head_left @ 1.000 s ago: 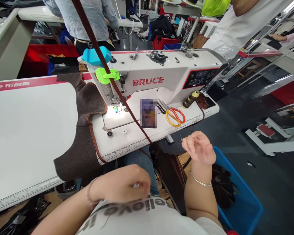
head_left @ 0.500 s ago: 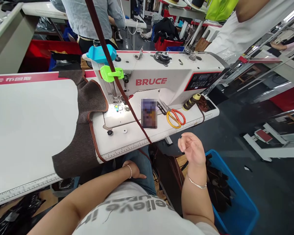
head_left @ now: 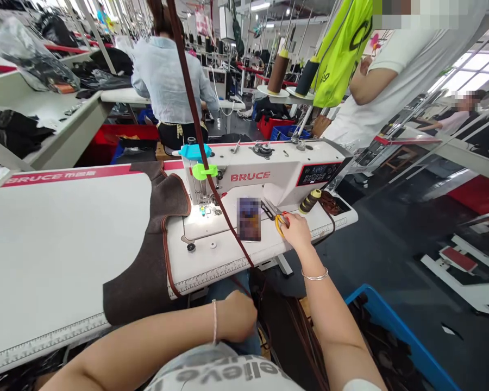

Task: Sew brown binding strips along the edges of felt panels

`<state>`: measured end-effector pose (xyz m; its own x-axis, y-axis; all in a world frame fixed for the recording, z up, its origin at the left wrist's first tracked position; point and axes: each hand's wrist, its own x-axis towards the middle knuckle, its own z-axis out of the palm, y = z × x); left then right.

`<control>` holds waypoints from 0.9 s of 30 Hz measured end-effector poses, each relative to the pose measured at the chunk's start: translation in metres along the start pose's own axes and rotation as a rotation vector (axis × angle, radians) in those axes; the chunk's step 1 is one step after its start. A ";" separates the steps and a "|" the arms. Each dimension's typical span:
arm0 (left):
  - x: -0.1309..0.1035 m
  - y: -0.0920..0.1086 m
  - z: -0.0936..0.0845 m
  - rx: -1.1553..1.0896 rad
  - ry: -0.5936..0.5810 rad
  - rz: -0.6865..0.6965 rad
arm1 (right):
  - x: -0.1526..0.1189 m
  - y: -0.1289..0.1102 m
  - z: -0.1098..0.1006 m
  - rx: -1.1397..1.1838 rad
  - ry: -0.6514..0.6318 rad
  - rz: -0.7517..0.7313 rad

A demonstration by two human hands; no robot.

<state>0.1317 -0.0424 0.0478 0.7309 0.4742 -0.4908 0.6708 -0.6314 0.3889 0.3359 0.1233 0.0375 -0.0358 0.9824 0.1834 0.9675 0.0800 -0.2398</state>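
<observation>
The scissors (head_left: 279,219) are seen lying on the white worktop (head_left: 73,233), to the right of a blurred-out rectangular item (head_left: 249,219), with a small black tool (head_left: 267,209) set close against their blades. The yellow and red handles are partly covered by the fingers of the right hand (head_left: 297,229); whether its grip is closed around them cannot be told. On that wrist a silver bangle (head_left: 315,275) is worn.

The left hand (head_left: 238,316) is held low over the lap, with its back turned to the camera; its fingers are hidden, so the state of its grip cannot be told.

Behind the scissors the worktop is occupied by a sewing machine (head_left: 269,163), its needle area lit. A dark thread cone (head_left: 310,201) is laid near the handles, on the right. To the left of the needle, brown fabric (head_left: 136,282) edged with lighter brown binding is draped across the worktop and over its front edge. A long brown strip (head_left: 193,108) is stretched diagonally in front of the machine. Dark pieces are contained in a blue bin (head_left: 405,333) at the lower right.
</observation>
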 end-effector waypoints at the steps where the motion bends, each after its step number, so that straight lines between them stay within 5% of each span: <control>1: -0.013 0.004 -0.022 0.030 0.028 0.048 | 0.003 0.001 0.000 -0.013 -0.014 -0.010; 3: -0.040 0.008 -0.074 0.081 0.149 0.148 | 0.006 0.005 0.000 -0.012 -0.018 -0.032; 7: -0.074 -0.005 -0.185 0.153 0.554 0.042 | 0.009 0.007 -0.006 0.002 -0.008 -0.049; 12: -0.053 -0.044 -0.277 0.069 0.987 -0.153 | 0.020 -0.016 -0.019 -0.025 0.024 -0.097; 15: -0.025 -0.059 -0.299 0.048 1.068 -0.191 | 0.028 -0.039 -0.017 -0.055 -0.016 -0.189; 19: -0.001 -0.068 -0.305 0.128 1.068 -0.255 | 0.033 -0.058 -0.004 -0.107 -0.095 -0.228; 27: 0.004 -0.084 -0.309 0.104 0.983 -0.295 | 0.040 -0.065 0.006 -0.059 -0.131 -0.063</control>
<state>0.1169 0.2025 0.2538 0.3500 0.8814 0.3172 0.8600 -0.4365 0.2642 0.2697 0.1586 0.0546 -0.1255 0.9896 0.0698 0.9751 0.1360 -0.1749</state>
